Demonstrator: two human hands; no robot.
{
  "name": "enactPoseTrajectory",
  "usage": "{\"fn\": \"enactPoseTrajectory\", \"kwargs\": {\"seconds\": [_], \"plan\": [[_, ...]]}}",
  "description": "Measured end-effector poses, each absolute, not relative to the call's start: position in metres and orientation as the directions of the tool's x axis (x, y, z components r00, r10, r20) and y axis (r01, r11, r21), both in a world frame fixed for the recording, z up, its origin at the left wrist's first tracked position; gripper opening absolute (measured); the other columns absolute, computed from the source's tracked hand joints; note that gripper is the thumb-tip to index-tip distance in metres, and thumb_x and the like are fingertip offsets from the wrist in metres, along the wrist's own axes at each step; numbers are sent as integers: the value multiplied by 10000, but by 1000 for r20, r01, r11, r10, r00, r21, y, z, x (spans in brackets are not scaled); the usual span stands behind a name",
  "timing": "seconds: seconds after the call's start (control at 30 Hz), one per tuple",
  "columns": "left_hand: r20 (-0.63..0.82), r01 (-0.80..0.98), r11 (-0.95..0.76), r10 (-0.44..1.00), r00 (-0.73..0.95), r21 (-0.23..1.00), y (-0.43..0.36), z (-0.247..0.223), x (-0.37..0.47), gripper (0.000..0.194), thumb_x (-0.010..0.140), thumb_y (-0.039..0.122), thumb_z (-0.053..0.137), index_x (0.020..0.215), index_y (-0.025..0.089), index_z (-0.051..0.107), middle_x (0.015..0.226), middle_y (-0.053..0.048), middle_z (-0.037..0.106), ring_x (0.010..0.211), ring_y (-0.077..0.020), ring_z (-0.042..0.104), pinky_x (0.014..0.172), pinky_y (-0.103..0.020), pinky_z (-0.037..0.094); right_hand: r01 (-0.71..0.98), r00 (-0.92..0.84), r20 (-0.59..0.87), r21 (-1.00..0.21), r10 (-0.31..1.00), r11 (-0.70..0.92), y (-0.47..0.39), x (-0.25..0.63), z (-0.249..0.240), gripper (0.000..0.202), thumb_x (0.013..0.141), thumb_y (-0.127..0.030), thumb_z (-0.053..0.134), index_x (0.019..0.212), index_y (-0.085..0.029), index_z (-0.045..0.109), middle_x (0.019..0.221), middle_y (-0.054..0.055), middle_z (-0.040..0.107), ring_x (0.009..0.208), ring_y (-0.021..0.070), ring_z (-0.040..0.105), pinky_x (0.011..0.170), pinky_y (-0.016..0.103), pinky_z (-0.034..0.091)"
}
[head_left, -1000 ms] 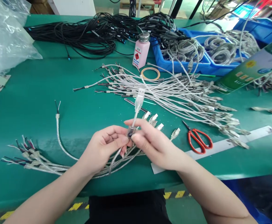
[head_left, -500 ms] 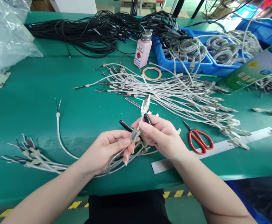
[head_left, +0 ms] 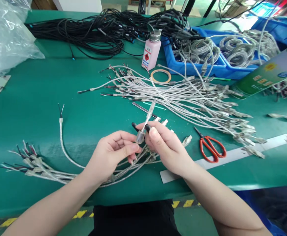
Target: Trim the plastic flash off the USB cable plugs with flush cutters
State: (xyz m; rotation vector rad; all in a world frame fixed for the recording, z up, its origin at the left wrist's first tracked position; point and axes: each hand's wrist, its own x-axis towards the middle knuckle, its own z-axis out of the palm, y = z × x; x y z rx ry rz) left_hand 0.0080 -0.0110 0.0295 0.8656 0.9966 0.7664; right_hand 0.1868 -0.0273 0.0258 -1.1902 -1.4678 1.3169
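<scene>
My left hand pinches a clear cable at its cylindrical sleeve, near the table's front. A slim connector points up from that sleeve. Close beside it, my right hand is closed around a black-handled tool, whose handle tips show by the fingers; its working end is hidden. Under both hands lie more clear cables, their stripped wire ends fanned out at the left and their plugs partly showing behind my right hand.
Red-handled scissors lie on a metal ruler at right. Beyond are a cable pile, tape ring, pink bottle, blue bins, green can and black cables. One cable curves at left.
The connector and sleeve have shifted slightly left and turned, so the connector shows edge-on. My right hand and the black handles have moved a little left, uncovering a plug to their right.
</scene>
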Motion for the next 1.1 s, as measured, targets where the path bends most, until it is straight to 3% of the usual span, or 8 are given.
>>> {"fn": "enactPoseTrajectory", "kwargs": {"seconds": [0.13, 0.27, 0.43, 0.83, 0.9, 1.0, 1.1], "plan": [[-285, -86, 326, 907, 309, 942, -11, 28, 7, 193, 748, 280, 810, 829, 145, 699, 608, -7, 669, 518, -127, 603, 492, -217, 510, 211, -399, -7, -974, 917, 85, -31, 187, 29, 362, 1054, -390, 352, 1331, -168, 419, 791, 6, 573, 704, 127, 557, 679, 262, 453], [-258, 41, 256, 927, 272, 966, -15, 31, 5, 125, 765, 251, 787, 788, 163, 702, 564, 17, 632, 472, -106, 557, 445, -200, 449, 258, -478, 28, -951, 878, 171, -29, 189, 30, 268, 1045, -306, 383, 1274, -166, 381, 757, -14, 604, 598, 112, 520, 619, 248, 436], [-245, 59, 238, 943, 225, 970, -20, 36, 7, 67, 779, 213, 767, 778, 186, 707, 619, 21, 660, 509, -93, 563, 471, -186, 440, 205, -507, 33, -966, 862, 158, -26, 191, 29, 233, 1040, -302, 396, 1231, -169, 391, 786, -9, 614, 584, 107, 493, 573, 244, 410], [-178, 99, 156, 943, 280, 983, -18, 31, 3, 54, 802, 214, 750, 833, 187, 715, 613, 26, 651, 495, -91, 567, 458, -165, 453, 224, -463, 126, -941, 877, 254, -29, 187, 25, 172, 1037, -285, 390, 1162, -166, 391, 745, -10, 587, 605, 114, 508, 586, 238, 404], [-181, 94, 159, 932, 313, 983, -20, 33, 3, 26, 818, 203, 732, 830, 188, 714, 629, 24, 667, 506, -87, 571, 474, -158, 465, 261, -402, 170, -921, 900, 290, -28, 187, 24, 139, 1044, -293, 371, 1082, -175, 435, 725, -18, 554, 573, 103, 469, 555, 229, 373], [-197, 89, 176, 911, 361, 980, -21, 33, 2, 41, 852, 197, 691, 880, 193, 721, 658, 19, 695, 525, -83, 577, 506, -150, 486, 295, -298, 215, -906, 930, 304, -26, 189, 22, 247, 1056, -329, 340, 905, -186, 472, 679, -26, 476, 547, 94, 417, 524, 229, 326], [-207, 68, 195, 920, 332, 978, -19, 31, 1, 60, 859, 213, 689, 908, 194, 718, 673, 19, 703, 529, -78, 580, 509, -142, 489, 184, -356, 158, -954, 921, 235, -25, 189, 22, 276, 1065, -359, 311, 1044, -170, 512, 661, -38, 461, 541, 93, 424, 541, 227, 356]]}}
